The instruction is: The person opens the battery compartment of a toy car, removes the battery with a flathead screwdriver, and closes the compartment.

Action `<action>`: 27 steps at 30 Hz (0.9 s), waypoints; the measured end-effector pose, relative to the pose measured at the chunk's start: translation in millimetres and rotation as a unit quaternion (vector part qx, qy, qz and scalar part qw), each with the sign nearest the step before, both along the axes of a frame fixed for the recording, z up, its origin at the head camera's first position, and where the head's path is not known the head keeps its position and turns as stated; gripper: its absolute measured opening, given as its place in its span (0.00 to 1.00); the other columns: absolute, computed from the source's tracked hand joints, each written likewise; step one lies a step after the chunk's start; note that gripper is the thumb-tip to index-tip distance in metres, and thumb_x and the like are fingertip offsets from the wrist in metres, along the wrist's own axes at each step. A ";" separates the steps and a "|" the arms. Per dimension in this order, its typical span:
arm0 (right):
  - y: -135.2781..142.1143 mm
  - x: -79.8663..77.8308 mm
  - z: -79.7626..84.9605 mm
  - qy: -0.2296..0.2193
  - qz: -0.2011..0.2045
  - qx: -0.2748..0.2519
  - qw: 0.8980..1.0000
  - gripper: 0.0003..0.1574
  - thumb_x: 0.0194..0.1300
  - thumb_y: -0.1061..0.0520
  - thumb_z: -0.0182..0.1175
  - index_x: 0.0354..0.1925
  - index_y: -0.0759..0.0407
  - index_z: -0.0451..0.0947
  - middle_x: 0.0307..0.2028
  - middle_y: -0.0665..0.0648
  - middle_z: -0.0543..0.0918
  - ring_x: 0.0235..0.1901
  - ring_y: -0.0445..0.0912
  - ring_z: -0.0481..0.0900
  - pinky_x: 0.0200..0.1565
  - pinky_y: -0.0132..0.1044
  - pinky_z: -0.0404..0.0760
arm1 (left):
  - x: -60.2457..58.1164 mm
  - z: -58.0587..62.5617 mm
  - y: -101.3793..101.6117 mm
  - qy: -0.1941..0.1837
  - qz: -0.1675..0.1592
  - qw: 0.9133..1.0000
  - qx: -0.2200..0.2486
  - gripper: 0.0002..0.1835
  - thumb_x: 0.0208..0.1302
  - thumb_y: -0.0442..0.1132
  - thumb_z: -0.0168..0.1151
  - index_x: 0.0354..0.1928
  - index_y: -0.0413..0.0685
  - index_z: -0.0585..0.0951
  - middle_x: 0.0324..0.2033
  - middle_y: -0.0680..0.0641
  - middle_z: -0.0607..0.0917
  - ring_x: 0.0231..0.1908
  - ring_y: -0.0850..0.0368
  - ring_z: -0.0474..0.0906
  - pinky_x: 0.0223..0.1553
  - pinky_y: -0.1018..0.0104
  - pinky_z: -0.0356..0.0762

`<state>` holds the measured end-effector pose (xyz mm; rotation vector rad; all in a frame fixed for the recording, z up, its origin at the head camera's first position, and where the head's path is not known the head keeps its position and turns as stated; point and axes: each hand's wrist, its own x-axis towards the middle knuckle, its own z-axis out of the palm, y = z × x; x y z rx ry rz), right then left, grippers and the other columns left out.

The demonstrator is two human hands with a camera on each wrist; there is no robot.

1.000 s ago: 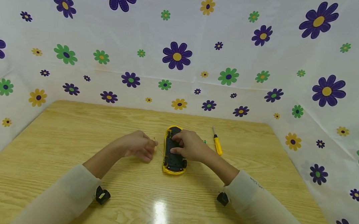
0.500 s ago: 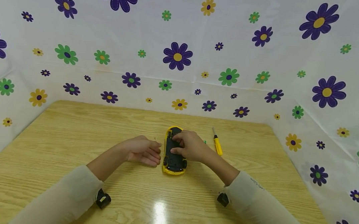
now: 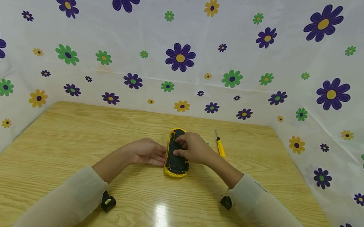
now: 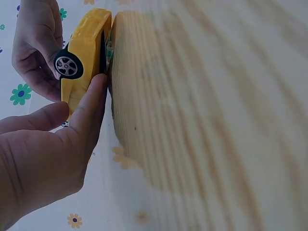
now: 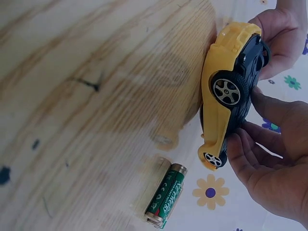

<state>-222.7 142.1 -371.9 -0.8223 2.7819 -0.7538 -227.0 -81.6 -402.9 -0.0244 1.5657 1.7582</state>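
Note:
A yellow toy car (image 3: pixel 177 160) lies upside down on the wooden table, its black underside facing up. From its left, my left hand (image 3: pixel 146 152) holds the car's side; in the left wrist view the thumb (image 4: pixel 54 115) meets the edge and the forefinger runs along the roof side near the tabletop. My right hand (image 3: pixel 195 148) has bent fingers and thumb set against the middle of the underside. The right wrist view shows both right-side wheels, with the right fingertips (image 5: pixel 237 149) touching the chassis. What the right palm covers is hidden.
Right of the car lies a yellow-handled screwdriver (image 3: pixel 220 147), its shaft pointing away. A green battery (image 5: pixel 166 195) rests on the table close to the right hand, mostly hidden in the head view. A flowered white cloth (image 3: pixel 149 34) rises behind the table.
My left hand has moved right, from beside the car to its left side, and its fingers now reach that edge. The right hand stays on the underside.

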 end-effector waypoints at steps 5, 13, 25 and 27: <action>1.5 -0.2 0.0 -0.004 0.000 -0.002 1.000 0.25 0.66 0.54 0.72 0.58 0.65 0.82 0.41 0.56 0.85 0.38 0.43 0.83 0.36 0.31 0.86 | -1.8 -0.8 2.1 -0.003 -0.001 1.000 0.008 0.22 0.79 0.29 0.49 0.69 0.23 0.65 0.57 0.28 0.77 0.53 0.41 0.80 0.62 0.49 0.79; 1.8 0.1 -0.2 -0.009 0.002 -0.008 1.000 0.26 0.68 0.54 0.71 0.59 0.67 0.81 0.40 0.56 0.86 0.38 0.42 0.83 0.37 0.31 0.86 | -4.1 -2.5 -0.1 0.006 -0.019 1.000 0.006 0.30 0.76 0.25 0.52 0.75 0.27 0.58 0.65 0.28 0.72 0.60 0.41 0.78 0.64 0.48 0.78; 1.0 3.3 -0.4 -0.026 0.008 -0.030 0.999 0.27 0.69 0.57 0.69 0.62 0.68 0.78 0.46 0.60 0.86 0.42 0.45 0.85 0.43 0.33 0.87 | -4.8 0.0 -5.6 0.015 -0.016 1.000 0.005 0.28 0.76 0.26 0.53 0.74 0.29 0.62 0.66 0.31 0.74 0.53 0.49 0.82 0.63 0.51 0.79; 0.6 3.9 -0.1 -0.028 0.007 -0.033 0.999 0.27 0.69 0.58 0.68 0.63 0.68 0.78 0.47 0.60 0.85 0.43 0.45 0.85 0.43 0.33 0.87 | -4.7 0.6 -5.6 0.016 -0.012 1.000 0.005 0.27 0.76 0.26 0.53 0.74 0.29 0.62 0.65 0.31 0.75 0.51 0.50 0.83 0.61 0.53 0.80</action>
